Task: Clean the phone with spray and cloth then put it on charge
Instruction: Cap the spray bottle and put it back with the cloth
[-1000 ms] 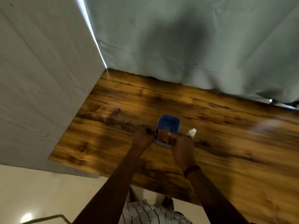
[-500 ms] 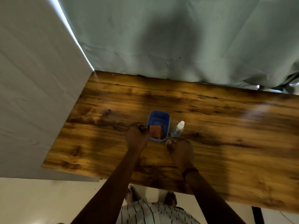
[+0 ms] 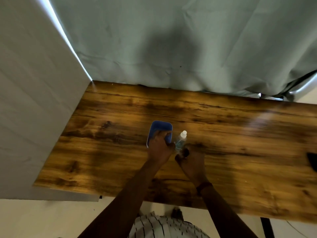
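A small blue tray (image 3: pixel 160 126) stands on the wooden table (image 3: pixel 103 152). My left hand (image 3: pixel 159 149) lies over the tray's near end with its fingers curled down into it, and it hides the brown cloth. A small clear spray bottle (image 3: pixel 182 137) with a white top stands just right of the tray. My right hand (image 3: pixel 191 162) rests on the table at the bottle's base. Its fingertips are bunched around something small and dark that I cannot make out. A dark flat object (image 3: pixel 311 159), cut off at the right edge, may be the phone.
A grey-green curtain (image 3: pixel 171 48) hangs along the table's far edge. A white panel (image 3: pixel 34 100) closes off the left side. The table's near edge runs just in front of my body, with pale floor below it.
A second ago both hands held the brown cloth over the tray. The cloth then lay in the tray. Now my left hand covers it and my right hand sits by the bottle's base.
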